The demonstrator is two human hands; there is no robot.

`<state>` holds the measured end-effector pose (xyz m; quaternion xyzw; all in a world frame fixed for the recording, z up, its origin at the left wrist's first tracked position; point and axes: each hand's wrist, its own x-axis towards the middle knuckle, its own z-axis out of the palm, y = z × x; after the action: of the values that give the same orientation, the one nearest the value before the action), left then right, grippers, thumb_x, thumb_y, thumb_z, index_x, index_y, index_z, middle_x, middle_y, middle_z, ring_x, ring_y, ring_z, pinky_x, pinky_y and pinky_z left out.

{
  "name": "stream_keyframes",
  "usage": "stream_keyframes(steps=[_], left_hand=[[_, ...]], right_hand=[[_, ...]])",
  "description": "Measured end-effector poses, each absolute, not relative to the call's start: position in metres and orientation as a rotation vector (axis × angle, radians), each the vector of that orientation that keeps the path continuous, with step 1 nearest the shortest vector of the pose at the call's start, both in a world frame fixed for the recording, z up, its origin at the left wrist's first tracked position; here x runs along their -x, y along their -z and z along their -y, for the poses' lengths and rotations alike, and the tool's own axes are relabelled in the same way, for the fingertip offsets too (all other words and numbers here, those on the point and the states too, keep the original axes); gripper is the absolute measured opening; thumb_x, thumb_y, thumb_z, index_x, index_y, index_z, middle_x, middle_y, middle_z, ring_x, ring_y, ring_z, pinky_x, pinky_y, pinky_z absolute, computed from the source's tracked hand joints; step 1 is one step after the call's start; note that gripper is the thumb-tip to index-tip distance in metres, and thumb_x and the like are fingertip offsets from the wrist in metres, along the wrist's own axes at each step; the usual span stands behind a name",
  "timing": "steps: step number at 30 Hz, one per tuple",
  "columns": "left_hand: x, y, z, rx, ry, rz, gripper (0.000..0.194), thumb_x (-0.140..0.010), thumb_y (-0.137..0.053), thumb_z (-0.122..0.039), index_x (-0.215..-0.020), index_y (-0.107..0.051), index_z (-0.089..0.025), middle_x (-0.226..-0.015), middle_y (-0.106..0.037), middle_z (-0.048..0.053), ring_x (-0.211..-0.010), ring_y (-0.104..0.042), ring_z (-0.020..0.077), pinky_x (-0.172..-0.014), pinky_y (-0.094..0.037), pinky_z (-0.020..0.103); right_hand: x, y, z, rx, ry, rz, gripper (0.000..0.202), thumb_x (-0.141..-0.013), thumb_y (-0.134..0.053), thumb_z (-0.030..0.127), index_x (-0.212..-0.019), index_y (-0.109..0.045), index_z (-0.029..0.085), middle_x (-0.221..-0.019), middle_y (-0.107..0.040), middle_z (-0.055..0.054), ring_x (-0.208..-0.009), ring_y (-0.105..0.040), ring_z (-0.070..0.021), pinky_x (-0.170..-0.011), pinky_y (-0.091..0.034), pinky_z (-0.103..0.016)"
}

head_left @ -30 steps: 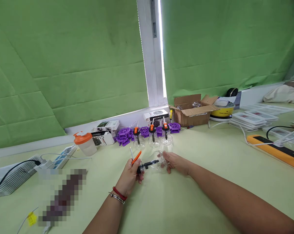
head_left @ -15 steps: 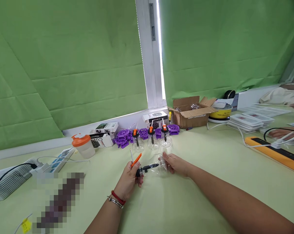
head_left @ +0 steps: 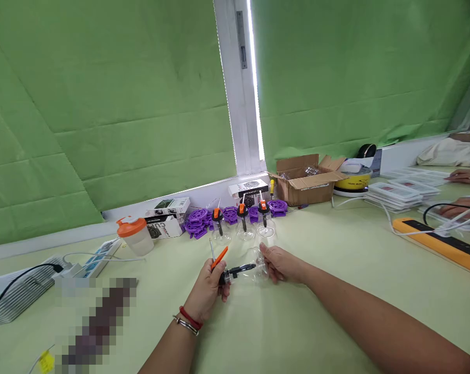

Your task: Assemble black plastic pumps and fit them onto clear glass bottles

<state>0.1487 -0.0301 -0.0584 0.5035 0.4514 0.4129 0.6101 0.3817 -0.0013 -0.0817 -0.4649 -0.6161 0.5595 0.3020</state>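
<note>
My left hand (head_left: 211, 283) is closed round the black and orange lid end of a clear bottle (head_left: 245, 269), which lies tilted sideways just above the table. A thin straw and an orange lever stick up from that lid. My right hand (head_left: 277, 264) grips the bottle's clear base with thumb and fingers. Behind my hands stand three similar clear bottles with black and orange tops: a left one (head_left: 220, 228), a middle one (head_left: 244, 226) and a right one (head_left: 265, 223).
Purple plastic parts (head_left: 198, 221) lie behind the bottles. An orange-lidded cup (head_left: 137, 238) and a power strip (head_left: 100, 257) are at left. An open cardboard box (head_left: 307, 189) stands behind at right, near an orange and black bar (head_left: 441, 246). Another person's hands (head_left: 463, 208) are at far right.
The clear base now sits closer against the bottle in my hands. Both hands keep their grips. At far right, another person's hand shows further onto the table.
</note>
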Motion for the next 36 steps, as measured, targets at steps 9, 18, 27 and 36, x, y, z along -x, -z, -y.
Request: stream_keyframes(steps=[9,18,27,36], left_hand=[[-0.143,0.058,0.026,-1.175,-0.954,-1.092,0.039,-0.080,-0.051,-0.058,-0.084,-0.037,-0.022,-0.056,-0.057,-0.006,-0.038,-0.045,0.0071,-0.036,-0.031,0.018],[-0.144,0.057,0.028,-1.193,-0.931,-1.103,0.037,-0.080,-0.051,-0.056,-0.082,-0.037,-0.022,-0.054,-0.057,-0.007,-0.035,-0.043,0.0065,-0.035,-0.028,0.018],[-0.145,0.059,0.028,-1.181,-0.964,-1.106,0.040,-0.080,-0.047,-0.060,-0.087,-0.040,-0.022,-0.057,-0.057,-0.006,-0.037,-0.044,0.0070,-0.035,-0.028,0.019],[-0.147,0.056,0.030,-1.213,-0.948,-1.115,0.040,-0.079,-0.049,-0.060,-0.088,-0.039,-0.022,-0.055,-0.056,-0.006,-0.036,-0.042,0.0062,-0.035,-0.025,0.018]], right_hand=[[-0.393,0.067,0.012,0.836,-1.559,1.564,0.073,-0.067,-0.076,0.042,-0.130,-0.044,0.026,-0.116,-0.052,-0.008,-0.084,-0.061,-0.0145,-0.066,-0.051,-0.027],[-0.383,0.073,0.007,1.172,-1.462,1.636,0.068,-0.079,-0.037,0.073,-0.089,-0.064,0.011,-0.071,-0.063,-0.008,-0.048,-0.052,-0.0086,-0.038,-0.038,-0.019],[-0.384,0.069,0.013,0.909,-1.449,1.566,0.072,-0.066,-0.076,0.045,-0.129,-0.046,0.024,-0.112,-0.054,-0.008,-0.080,-0.058,-0.0120,-0.063,-0.049,-0.023],[-0.384,0.074,0.007,1.098,-1.524,1.587,0.072,-0.081,-0.032,0.073,-0.103,-0.062,0.012,-0.086,-0.065,-0.012,-0.055,-0.056,-0.0104,-0.043,-0.042,-0.021]])
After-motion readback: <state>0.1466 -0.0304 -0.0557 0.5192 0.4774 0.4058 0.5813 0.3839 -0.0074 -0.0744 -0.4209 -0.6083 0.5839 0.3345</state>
